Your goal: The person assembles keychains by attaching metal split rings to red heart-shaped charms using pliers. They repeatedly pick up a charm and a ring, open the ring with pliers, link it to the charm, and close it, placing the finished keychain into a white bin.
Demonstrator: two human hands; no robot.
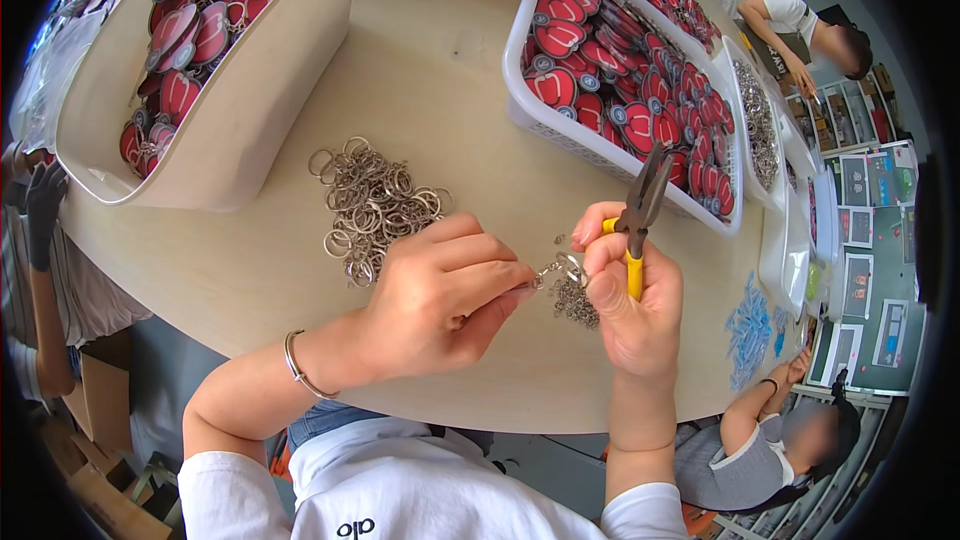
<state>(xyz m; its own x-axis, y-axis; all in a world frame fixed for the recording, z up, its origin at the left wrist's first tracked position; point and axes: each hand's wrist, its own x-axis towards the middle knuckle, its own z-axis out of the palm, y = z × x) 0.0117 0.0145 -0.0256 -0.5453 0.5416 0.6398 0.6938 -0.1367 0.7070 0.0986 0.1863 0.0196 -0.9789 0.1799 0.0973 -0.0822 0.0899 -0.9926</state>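
Note:
My left hand (440, 290) is closed in a pinch on the end of a keychain, whose short chain (545, 274) comes out past the fingertips. The piece inside those fingers is mostly hidden; only a pale pinkish edge shows. At the chain's other end is a silver split ring (572, 268), touching the fingertips of my right hand (635, 310). That hand is also closed round yellow-handled pliers (645, 202), their dark jaws pointing up and away. Beneath the chain lies a small pile of tiny metal rings (575, 305). Larger split rings (375, 205) are heaped beyond my left hand.
A deep cream bin (300, 70) with red tags stands at the left. At the far right is a white basket (520, 90) full of red keychain tags. Blue strips (750, 330) lie near the table's right edge. Other people (760, 440) sit and work around the table.

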